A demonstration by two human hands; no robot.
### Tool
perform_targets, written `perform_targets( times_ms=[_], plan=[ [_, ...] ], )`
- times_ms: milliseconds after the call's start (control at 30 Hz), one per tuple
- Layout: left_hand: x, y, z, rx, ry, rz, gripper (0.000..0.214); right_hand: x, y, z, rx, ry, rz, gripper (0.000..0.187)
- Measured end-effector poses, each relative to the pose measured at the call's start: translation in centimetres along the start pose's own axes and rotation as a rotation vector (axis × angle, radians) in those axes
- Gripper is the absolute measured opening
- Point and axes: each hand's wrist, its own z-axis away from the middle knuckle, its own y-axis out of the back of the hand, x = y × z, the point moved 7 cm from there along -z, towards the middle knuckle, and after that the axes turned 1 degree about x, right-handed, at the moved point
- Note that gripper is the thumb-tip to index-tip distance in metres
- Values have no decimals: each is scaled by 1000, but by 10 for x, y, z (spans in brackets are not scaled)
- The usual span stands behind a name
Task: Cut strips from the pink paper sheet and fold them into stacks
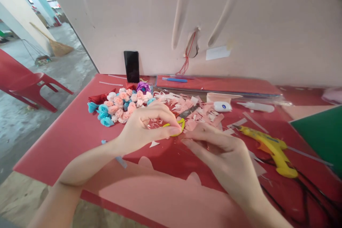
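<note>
Over the middle of the red table (66, 121), my left hand (149, 121) is closed in a pinch, thumb against fingertips. My right hand (221, 149) is also pinched, its fingertips almost meeting the left ones. Anything between the fingers is too small or hidden to name. Just behind the fingertips are yellow loops (183, 124) and a dark blade (189, 111), which look like scissors, partly covered by my left hand. Pink and white paper scraps (211, 114) lie around them. Left of my left hand is a pile of pink, white and blue crepe-paper flowers (117, 105).
A yellow glue gun (269, 146) with a black cord lies at the right. A phone (131, 66) leans on the back panel. Also there are a blue pen (175, 79), a white oval object (222, 106), a white bottle (258, 107) and a pink sheet (149, 192) in front.
</note>
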Motion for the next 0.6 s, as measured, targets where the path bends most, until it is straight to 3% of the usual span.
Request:
perform_targets(
  times_ms=[233, 433, 600],
  plan=[
    [-1, -5, 1, -13, 9, 44, 9, 16, 5, 4, 66, -233, -333, 9],
    [-4, -13, 5, 22, -9, 80, 10, 15, -5, 1, -31, -278, -531, 24],
    [-9, -23, 9, 38, 49, 140, 10, 16, -10, 2, -77, -305, -597, 19]
  ],
)
